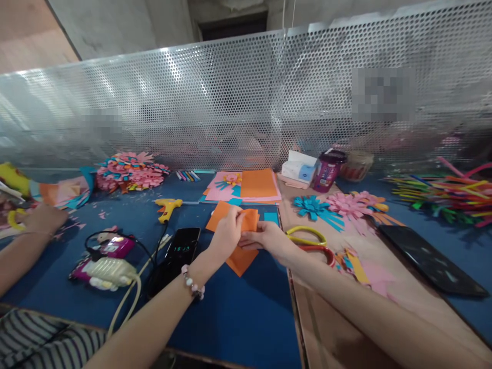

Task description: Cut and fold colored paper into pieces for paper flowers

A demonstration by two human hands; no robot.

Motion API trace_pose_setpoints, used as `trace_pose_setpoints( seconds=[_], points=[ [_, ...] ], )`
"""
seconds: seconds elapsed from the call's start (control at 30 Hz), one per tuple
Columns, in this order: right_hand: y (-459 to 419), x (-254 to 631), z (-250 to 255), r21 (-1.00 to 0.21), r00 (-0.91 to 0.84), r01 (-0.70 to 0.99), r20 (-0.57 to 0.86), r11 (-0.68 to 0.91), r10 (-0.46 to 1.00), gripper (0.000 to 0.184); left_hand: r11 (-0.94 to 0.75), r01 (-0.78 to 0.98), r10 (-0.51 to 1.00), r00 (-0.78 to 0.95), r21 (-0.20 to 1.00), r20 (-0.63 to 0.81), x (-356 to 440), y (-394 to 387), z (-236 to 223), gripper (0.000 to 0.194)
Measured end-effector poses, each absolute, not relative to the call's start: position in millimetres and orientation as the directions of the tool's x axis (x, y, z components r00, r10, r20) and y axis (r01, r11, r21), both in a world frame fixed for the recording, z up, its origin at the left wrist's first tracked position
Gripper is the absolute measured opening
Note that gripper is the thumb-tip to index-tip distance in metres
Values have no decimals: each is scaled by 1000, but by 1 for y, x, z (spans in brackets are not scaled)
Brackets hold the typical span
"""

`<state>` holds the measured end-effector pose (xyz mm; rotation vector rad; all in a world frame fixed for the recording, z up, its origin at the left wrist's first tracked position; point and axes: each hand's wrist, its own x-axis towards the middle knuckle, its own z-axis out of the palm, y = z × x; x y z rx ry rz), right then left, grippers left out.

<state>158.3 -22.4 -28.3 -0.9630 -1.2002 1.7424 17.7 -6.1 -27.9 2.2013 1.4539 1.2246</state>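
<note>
Both my hands meet at a small folded piece of orange paper over the blue tabletop. Fingers of my left hand, with a beaded bracelet at the wrist, pinch its left side. My right hand grips its lower right edge. Under and around them lie more orange paper pieces, flat on the table. A small blue paper square is just right of my hands. Scissors with yellow and red handles lie beside my right wrist.
A yellow glue gun, a phone and a power strip with cables are to the left. Paper flowers, a purple cup and a black tablet lie right. Another person's hand is far left.
</note>
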Motion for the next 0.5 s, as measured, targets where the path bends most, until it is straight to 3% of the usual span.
trace_pose_setpoints(
  seconds=[0.27,0.5],
  points=[
    [-18,162,-34,-957,-400,-180,-140,-227,906,28,-477,482,872,158,735,463,13,6,-32,14],
    [-14,165,-32,-959,-382,-212,-98,-191,919,33,-308,274,951,116,911,286,8,6,-20,25]
  ],
)
